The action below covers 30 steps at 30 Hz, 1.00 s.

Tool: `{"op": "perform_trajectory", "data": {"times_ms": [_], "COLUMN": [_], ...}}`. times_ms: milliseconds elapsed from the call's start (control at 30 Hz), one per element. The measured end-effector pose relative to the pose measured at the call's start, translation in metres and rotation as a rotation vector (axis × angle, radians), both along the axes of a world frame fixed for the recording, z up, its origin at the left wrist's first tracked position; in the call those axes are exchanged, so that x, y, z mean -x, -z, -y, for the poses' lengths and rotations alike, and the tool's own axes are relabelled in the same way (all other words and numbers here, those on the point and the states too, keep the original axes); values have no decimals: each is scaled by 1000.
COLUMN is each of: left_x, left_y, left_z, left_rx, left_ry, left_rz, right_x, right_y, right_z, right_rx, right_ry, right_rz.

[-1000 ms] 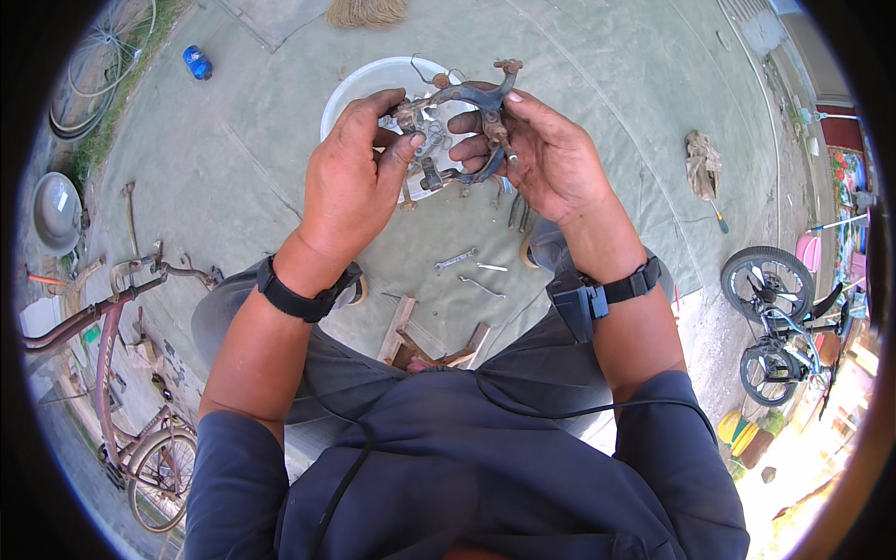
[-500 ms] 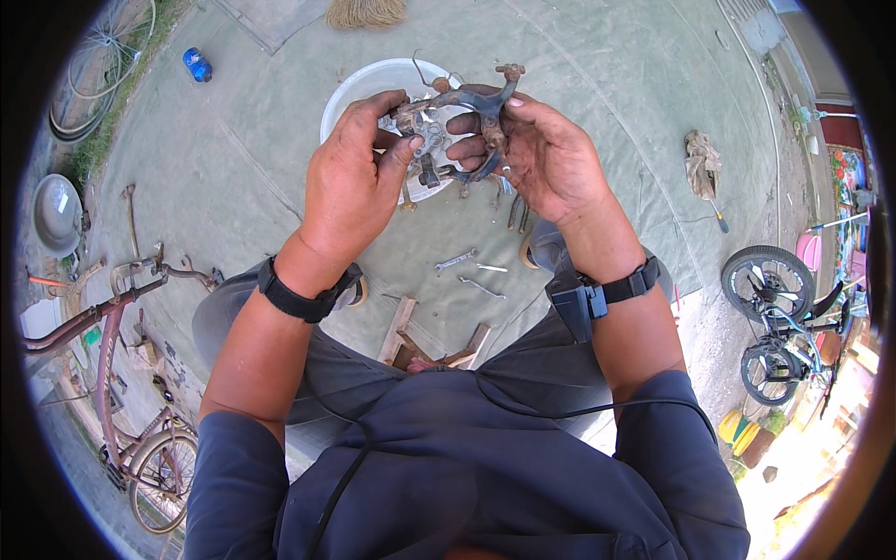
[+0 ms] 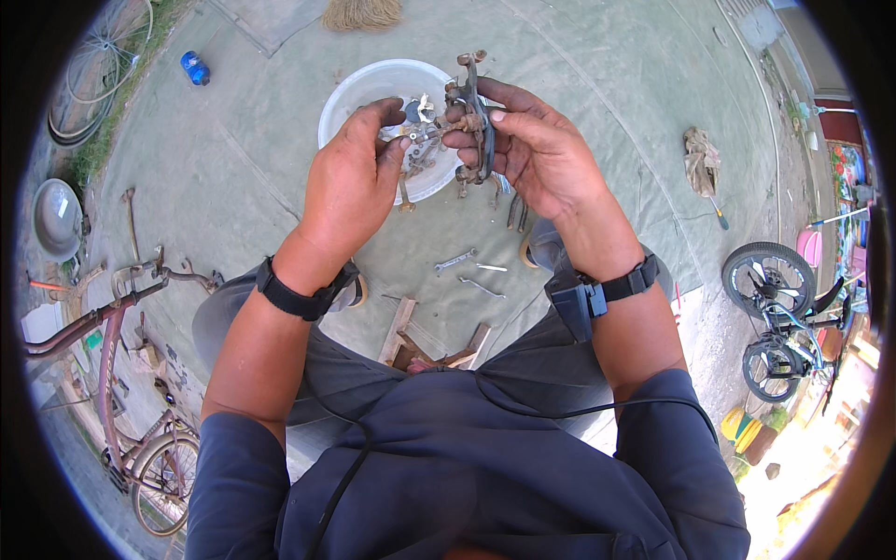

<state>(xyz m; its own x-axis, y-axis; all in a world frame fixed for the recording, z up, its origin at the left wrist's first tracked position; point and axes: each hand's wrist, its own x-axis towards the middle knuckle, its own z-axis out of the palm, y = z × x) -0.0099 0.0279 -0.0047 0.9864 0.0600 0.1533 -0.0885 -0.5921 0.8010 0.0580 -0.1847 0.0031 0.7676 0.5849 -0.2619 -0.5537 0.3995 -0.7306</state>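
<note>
My left hand (image 3: 359,163) is closed with thumb and fingertips on a small metal fitting (image 3: 417,133) that points toward the rusty bicycle brake caliper (image 3: 480,121); whether they are joined is unclear. My right hand (image 3: 539,154) grips that caliper, which stands edge-on, its long side running away from me. Both hands are over a white plastic basin (image 3: 347,91) holding small metal parts, some hidden by my fingers. Wrenches (image 3: 455,261) lie on the green groundsheet (image 3: 616,103) between my feet, below the basin.
An old bicycle (image 3: 112,336) lies at left beside a metal bowl (image 3: 58,219); another bicycle (image 3: 770,280) is at right. A wooden frame (image 3: 401,327) sits between my legs. A blue bottle (image 3: 194,68), a straw broom (image 3: 359,11) and a rag (image 3: 700,159) lie farther out.
The caliper has turned from lying across the basin to edge-on and shifted slightly right. My right fingers have shifted up along it; my left hand stays close with a small fitting at its fingertips.
</note>
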Motion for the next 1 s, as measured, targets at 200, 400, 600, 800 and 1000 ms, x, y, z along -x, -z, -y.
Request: {"op": "perform_trajectory", "data": {"times_ms": [200,400,600,800,1000], "left_x": [2,1,-1,-6,-11], "left_y": [-4,-4,-4,-2,4], "left_z": [-2,2,9,14,21], "left_rx": [25,31,23,-10,46], "left_ry": [-23,-31,-22,12,37], "left_rz": [-54,-63,-62,-103,-48], "right_x": [-5,-20,-24,-39,-55], "right_y": [1,-2,-9,-19,-59], "right_z": [2,23,41,73,193], "right_rx": [51,49,35,-54,-50], "right_ry": [71,249,292,435,754], "right_rz": [41,110,119,97,286]}}
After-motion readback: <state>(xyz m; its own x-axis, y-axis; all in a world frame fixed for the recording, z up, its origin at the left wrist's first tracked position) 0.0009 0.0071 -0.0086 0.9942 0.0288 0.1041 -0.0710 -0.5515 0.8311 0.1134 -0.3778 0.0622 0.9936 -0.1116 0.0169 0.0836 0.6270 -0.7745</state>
